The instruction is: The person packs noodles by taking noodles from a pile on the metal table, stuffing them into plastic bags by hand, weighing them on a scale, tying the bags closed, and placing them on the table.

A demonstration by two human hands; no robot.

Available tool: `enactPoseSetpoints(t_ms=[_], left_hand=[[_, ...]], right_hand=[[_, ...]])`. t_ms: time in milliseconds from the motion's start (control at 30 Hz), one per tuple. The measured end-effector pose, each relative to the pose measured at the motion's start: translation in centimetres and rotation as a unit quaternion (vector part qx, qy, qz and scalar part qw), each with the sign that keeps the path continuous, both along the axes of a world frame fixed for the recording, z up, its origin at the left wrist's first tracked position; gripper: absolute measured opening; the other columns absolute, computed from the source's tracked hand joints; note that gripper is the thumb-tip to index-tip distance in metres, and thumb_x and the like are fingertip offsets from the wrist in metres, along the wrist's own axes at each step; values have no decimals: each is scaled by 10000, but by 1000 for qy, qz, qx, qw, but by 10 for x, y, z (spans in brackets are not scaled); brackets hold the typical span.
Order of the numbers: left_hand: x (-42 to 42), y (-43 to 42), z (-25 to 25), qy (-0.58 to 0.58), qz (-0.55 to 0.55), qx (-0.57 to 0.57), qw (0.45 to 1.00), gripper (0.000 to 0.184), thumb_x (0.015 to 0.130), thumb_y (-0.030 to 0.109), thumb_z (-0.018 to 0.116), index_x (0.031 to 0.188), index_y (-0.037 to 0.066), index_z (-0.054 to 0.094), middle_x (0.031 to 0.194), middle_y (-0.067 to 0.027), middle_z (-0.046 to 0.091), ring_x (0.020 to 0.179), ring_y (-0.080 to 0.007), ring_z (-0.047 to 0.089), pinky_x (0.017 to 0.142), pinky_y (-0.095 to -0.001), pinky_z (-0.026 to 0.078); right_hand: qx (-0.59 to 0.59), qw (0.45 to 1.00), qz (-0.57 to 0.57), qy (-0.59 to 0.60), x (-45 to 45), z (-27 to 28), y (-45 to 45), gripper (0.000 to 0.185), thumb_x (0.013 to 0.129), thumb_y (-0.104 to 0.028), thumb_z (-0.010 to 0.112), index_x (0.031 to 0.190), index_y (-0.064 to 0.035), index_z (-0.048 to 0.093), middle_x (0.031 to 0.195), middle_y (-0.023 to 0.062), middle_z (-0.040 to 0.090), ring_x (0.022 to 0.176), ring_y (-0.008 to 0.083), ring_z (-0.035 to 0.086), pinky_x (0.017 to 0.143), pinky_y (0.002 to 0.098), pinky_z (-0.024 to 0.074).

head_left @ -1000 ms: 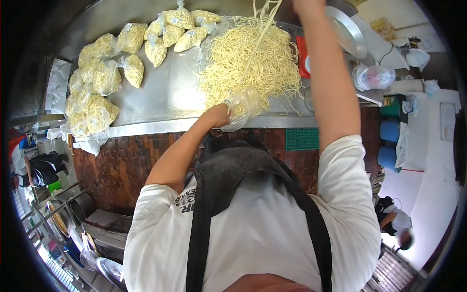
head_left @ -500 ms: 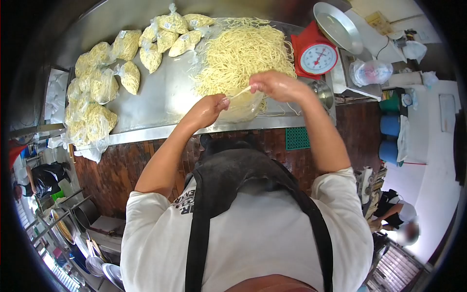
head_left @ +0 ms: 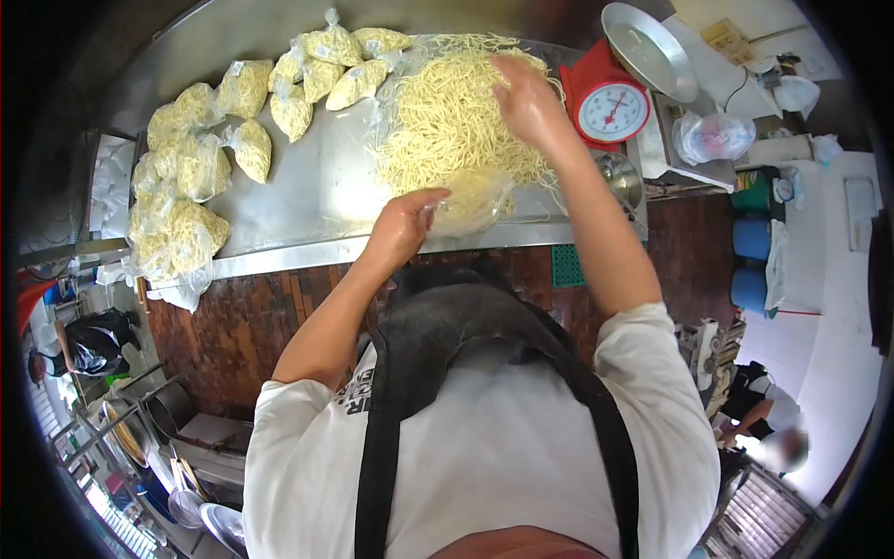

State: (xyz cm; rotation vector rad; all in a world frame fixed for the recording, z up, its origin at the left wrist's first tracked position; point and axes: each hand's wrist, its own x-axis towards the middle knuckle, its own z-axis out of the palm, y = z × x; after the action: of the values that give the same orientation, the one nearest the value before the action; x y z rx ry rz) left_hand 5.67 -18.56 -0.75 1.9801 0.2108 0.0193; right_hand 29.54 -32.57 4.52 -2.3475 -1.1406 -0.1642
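A clear plastic bag (head_left: 470, 207) with some noodles in it lies at the near edge of a big loose heap of yellow noodles (head_left: 447, 116). My left hand (head_left: 403, 224) is closed on the left side of the bag's mouth. Over the far right part of the heap is my right hand (head_left: 529, 98), thumb and fingers apart, with nothing visible in it. Whether its fingertips touch the noodles is hard to tell.
Filled bags of noodles (head_left: 244, 88) cover the left and back of the steel table (head_left: 298, 196). A red dial scale (head_left: 610, 107) with a metal pan stands at the right, near a steel bowl (head_left: 619, 177). Other people work at far left and far right.
My right hand has let go of the bag's mouth and moved away over the far right side of the noodle heap. My left hand keeps its grip on the bag.
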Motion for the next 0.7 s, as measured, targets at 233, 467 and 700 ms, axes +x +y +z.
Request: enactPoseSetpoints(t_ms=[233, 467, 700], left_hand=[[21, 2, 24, 4, 147, -165, 975, 225, 1014, 153, 510, 1113, 37, 674, 596, 33, 462, 531, -63, 380, 524, -263, 380], [43, 8, 19, 2, 113, -21, 993, 267, 1010, 222, 521, 1039, 18, 691, 647, -48, 555, 602, -121, 466, 612, -291, 431], [70, 10, 82, 22, 97, -72, 992, 297, 1015, 259, 512, 942, 38, 697, 577, 16, 500, 463, -69, 416, 456, -268, 346]], right_hand=[[-255, 941, -71, 210, -72, -94, -61, 519, 830, -229, 676, 1298, -44, 549, 1278, 228, 566, 1202, 373, 524, 985, 440, 442], [148, 985, -20, 88, -84, -24, -59, 238, 864, -174, 621, 1075, -84, 683, 959, 206, 672, 869, 338, 649, 821, 420, 516], [-186, 954, -51, 229, -35, -75, -69, 316, 836, -104, 610, 1143, -79, 680, 1046, 169, 679, 958, 333, 658, 854, 404, 518]])
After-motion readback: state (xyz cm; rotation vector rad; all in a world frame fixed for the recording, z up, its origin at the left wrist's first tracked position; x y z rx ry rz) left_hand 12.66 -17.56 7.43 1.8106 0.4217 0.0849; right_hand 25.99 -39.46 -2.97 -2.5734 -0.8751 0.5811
